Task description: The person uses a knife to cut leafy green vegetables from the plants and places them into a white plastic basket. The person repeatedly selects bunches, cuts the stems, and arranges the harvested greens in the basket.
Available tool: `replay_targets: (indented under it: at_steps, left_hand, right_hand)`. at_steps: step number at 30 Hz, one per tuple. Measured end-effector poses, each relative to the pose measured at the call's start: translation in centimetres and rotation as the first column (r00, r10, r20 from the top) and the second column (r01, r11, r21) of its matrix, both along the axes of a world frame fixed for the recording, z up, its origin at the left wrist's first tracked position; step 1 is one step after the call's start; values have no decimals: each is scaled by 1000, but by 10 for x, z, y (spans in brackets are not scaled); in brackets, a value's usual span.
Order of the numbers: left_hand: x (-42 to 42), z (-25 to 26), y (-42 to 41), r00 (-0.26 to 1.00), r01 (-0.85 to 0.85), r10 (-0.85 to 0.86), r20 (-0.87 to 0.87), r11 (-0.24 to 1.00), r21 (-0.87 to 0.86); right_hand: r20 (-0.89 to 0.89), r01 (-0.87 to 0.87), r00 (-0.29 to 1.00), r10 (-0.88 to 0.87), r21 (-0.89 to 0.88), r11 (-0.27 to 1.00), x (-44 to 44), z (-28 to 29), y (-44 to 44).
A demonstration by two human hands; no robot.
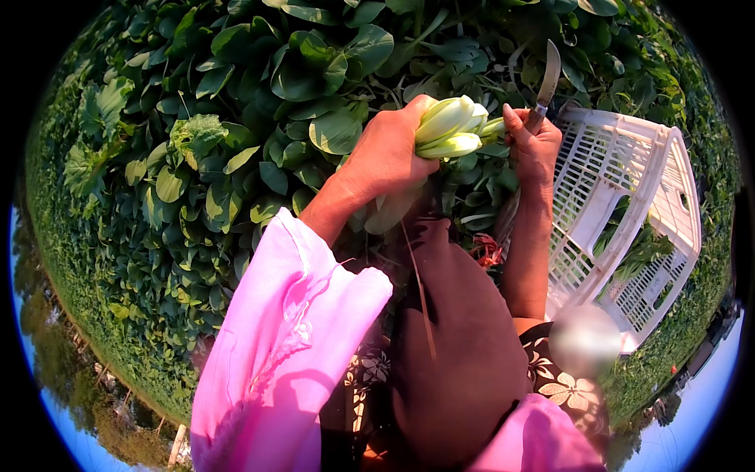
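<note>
My left hand (392, 144) is closed around a bunch of leafy greens (451, 127), its pale green stem bases facing right. My right hand (538, 144) grips a knife (550, 76) by its handle, with the curved blade pointing up and away from the bunch. The thumb and fingers of that hand also meet a thin green stalk (494, 127) at the bunch's right side. Whether the stalk is still joined to the bunch cannot be made out. The leaves below my left hand are partly hidden.
A white plastic crate (596, 194) with slatted sides stands tilted at my right, with cut greens (640, 253) inside. Dense leafy plants (307, 65) surround me. A red strip of material (486, 251) lies by my right forearm. My brown-clad knee (460, 295) is below my hands.
</note>
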State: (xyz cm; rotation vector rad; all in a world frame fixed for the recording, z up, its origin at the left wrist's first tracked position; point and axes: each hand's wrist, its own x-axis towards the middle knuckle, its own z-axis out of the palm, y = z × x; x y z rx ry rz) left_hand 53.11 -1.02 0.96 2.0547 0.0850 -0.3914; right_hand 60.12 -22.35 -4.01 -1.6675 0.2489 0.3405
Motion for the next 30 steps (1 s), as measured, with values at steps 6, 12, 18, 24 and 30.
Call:
replay_targets:
  at_steps: [6,12,18,24,30]
  left_hand:
    - [-31,-40,54,925,318,-70,-373,680,661]
    - [-84,-78,82,982,114,-188,33,719,686]
    - [-94,-81,71,989,118,-146,-27,664,738]
    - [-95,-73,61,978,208,-130,-163,646,734]
    - [-101,-81,62,981,193,-134,-139,643,741]
  right_hand:
    - [-85,-458,825,558,-679,573,-22,-47,16]
    - [-8,-725,599,801,-431,538,-31,-81,61]
    - [-71,-824,443,894,-424,376,-5,-103,95]
    - [-216,-857,386,897,-444,262,13,-134,109]
    - [-351,-919,307,885,-350,180,19,-142,102]
